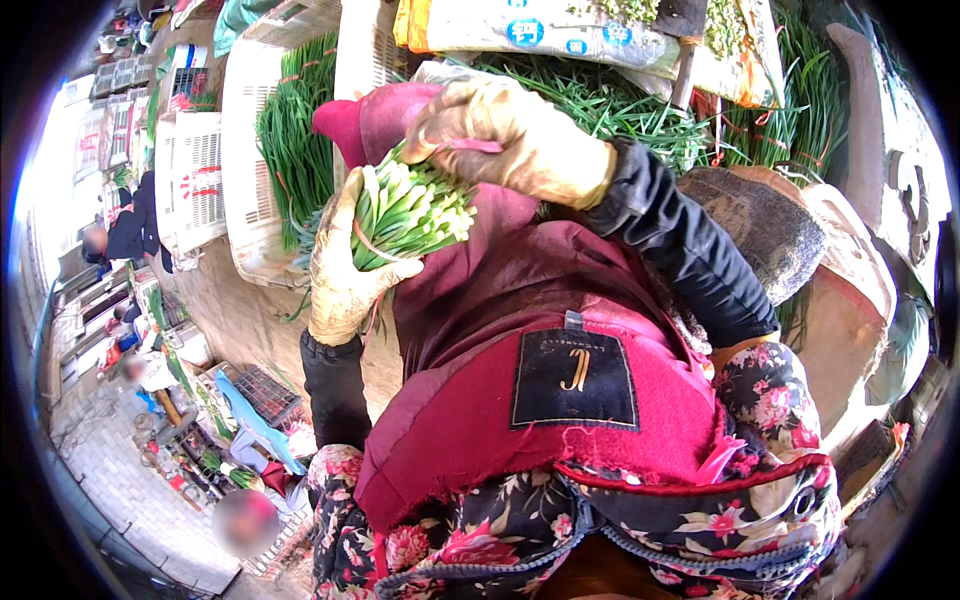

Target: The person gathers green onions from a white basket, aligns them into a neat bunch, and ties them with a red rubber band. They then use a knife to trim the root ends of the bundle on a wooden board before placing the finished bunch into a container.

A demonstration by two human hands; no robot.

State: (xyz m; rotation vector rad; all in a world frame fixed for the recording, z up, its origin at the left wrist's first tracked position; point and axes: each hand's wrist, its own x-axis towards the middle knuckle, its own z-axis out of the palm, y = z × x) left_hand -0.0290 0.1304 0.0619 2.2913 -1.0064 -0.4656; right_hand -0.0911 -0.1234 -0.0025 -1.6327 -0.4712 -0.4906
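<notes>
A bunch of green stalks (412, 206), apparently garlic chives, points its pale cut ends up toward me. My gloved left hand (337, 262) wraps around its left side, with the thumb across the lower edge. A thin pink band (367, 241) circles the bunch beside that thumb. Over the upper right of the bunch, my gloved right hand (517, 139) is curled, its fingertips touching the stalks. A short pink strip (472, 145) shows between its fingers; where the strip leads is hidden. Under both hands, a dark red cloth apron (487, 285) covers my lap.
Tied green bunches (300, 112) fill a white plastic crate (251, 165) at the left. Loose greens (600, 105) lie beyond my hands, beside a printed sack (480, 30). A woven basket (855, 232) is at the right. Several people and more crates (187, 180) are at far left.
</notes>
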